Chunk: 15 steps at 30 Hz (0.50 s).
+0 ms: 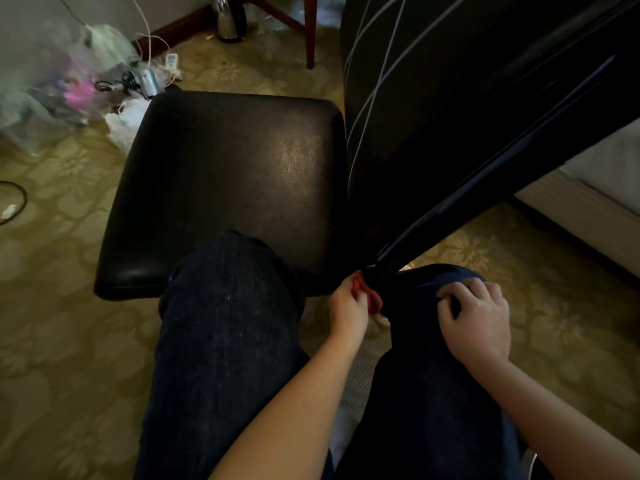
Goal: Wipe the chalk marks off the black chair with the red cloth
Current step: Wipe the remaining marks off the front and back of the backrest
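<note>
**Chair back wiped low down, marks left higher up**

Chair (221, 174) is the landmark: a black seat on patterned carpet, its back rising at the right. Nearest the camera, two knees in dark jeans are seen, the left one overlapping the seat's front edge. Just right of the seat's front right corner, the left hand (348, 308) is closed around the bunched red cloth (370, 299), which is pressed against the narrow near edge of the chair back (485, 116). The right hand (476, 322) is rested on the right knee, fingers curled and holding nothing.

Further up the back, pale chalk lines (377, 84) are crossed over the dark surface, well apart from the cloth. Beyond the seat, plastic bags (69, 81), cords and a kettle (230, 19) are left on the floor.

Risks are judged as follows: with the cloth balled so tightly, little surface is presented, so chalk could be smeared rather than lifted. The upper lines could be missed unless the reach is extended.
</note>
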Each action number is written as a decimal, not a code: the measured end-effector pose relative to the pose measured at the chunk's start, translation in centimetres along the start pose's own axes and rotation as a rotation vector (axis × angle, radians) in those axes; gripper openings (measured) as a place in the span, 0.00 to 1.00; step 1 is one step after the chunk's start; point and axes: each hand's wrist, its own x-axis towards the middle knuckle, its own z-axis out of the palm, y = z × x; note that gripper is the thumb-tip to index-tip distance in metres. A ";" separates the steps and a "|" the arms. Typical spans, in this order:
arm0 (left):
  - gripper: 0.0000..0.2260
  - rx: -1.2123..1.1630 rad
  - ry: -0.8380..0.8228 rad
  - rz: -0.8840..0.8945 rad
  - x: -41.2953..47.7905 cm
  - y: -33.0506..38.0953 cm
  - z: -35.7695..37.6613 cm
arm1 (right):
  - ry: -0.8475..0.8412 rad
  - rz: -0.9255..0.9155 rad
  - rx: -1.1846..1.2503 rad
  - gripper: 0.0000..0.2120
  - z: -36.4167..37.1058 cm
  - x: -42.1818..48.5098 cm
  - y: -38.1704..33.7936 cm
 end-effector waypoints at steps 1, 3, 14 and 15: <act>0.15 0.012 -0.006 0.000 0.1 0.0 0.0 | -0.002 0.002 0.000 0.04 0.0 0.0 -0.1; 0.16 0.042 0.002 0.022 0.2 -0.1 -0.2 | -0.003 0.005 0.004 0.04 -0.1 0.0 -0.2; 0.18 0.142 0.116 0.253 -1.4 0.3 -0.2 | -0.001 0.007 0.016 0.04 -0.1 -0.2 -0.3; 0.18 0.176 0.112 0.249 -1.2 0.2 -0.2 | -0.002 0.005 0.015 0.04 -0.1 -0.2 -0.3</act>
